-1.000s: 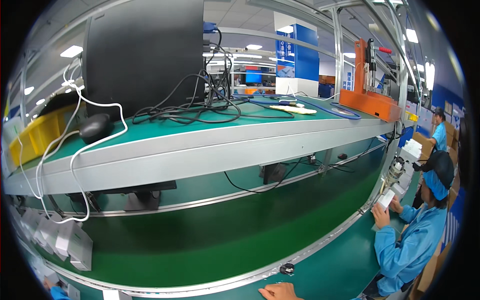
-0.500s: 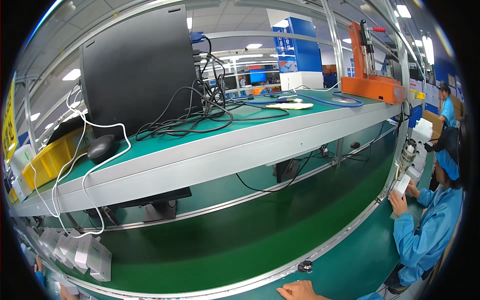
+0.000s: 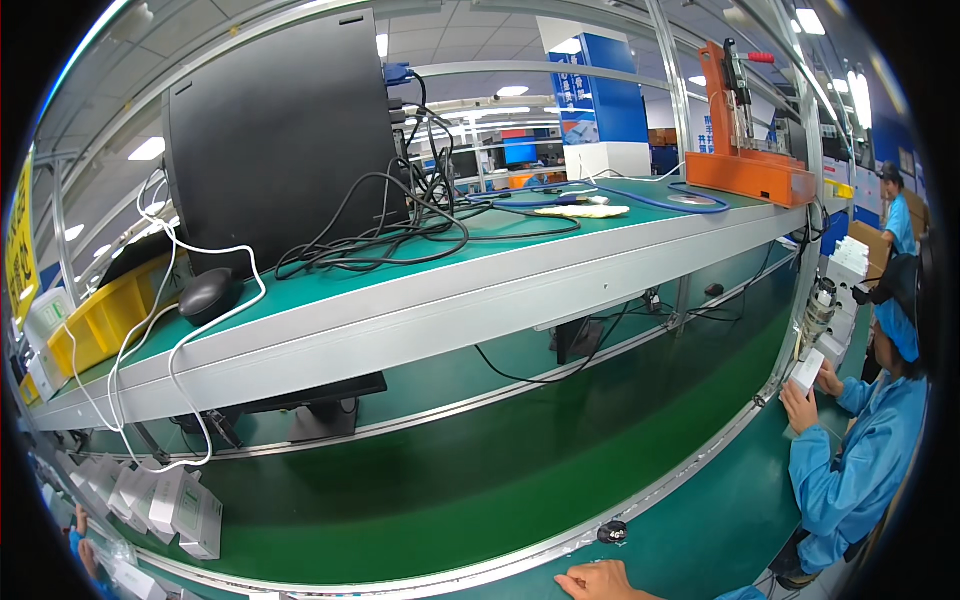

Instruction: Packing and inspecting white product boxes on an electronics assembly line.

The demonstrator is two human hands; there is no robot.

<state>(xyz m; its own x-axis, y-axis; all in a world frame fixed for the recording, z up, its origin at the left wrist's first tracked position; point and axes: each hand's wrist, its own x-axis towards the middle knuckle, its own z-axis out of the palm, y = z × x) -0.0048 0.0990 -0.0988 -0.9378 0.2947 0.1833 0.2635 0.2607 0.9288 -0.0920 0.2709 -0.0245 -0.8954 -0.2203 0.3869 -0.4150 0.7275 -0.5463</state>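
At the lower edge, right of centre, my right hand rests on the green worktop beside the metal rail of the conveyor. Its fingers are curled in, with nothing visible in them; the underside is cut off by the picture's edge. A bit of blue sleeve shows to the right of it. Nearest to the hand is a small round black piece on the rail. My left hand is out of the picture.
A green conveyor belt runs across, with white boxes at its left. Above hangs a shelf carrying a black computer case, cables and an orange fixture. A co-worker in blue at right holds a white box.
My right hand stays in the same place, and the view shifts only slightly. At the lower left, another person's hands and a white box by them have moved.
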